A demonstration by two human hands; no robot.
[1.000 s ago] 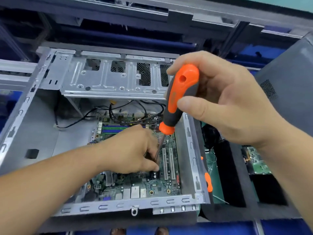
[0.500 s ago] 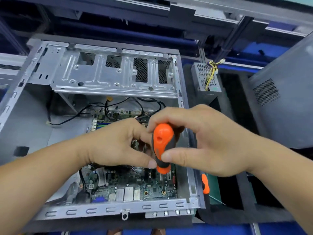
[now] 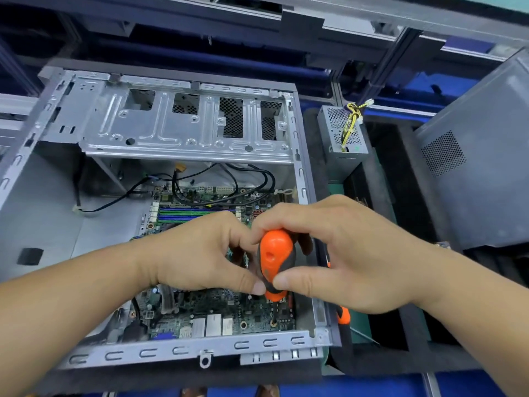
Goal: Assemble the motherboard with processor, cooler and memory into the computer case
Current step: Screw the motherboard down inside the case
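Screwdriver (image 3: 275, 260) pinched in R hand (image 3: 355, 253) grip; L hand (image 3: 197, 253) fingers curled beside shaft.

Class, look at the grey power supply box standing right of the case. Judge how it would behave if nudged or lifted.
The power supply box stands upright on a narrow end, so a sideways nudge would probably tip it. Its perforated metal shell looks stiff and likely heavy for its size. The yellow and black wires on it look floppy and would probably dangle or snag.

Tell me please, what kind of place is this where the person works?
Probably a computer assembly or repair workstation. An open computer case lies with a motherboard inside, the right hand holds an orange screwdriver over it, and a loose power supply waits beside the case.
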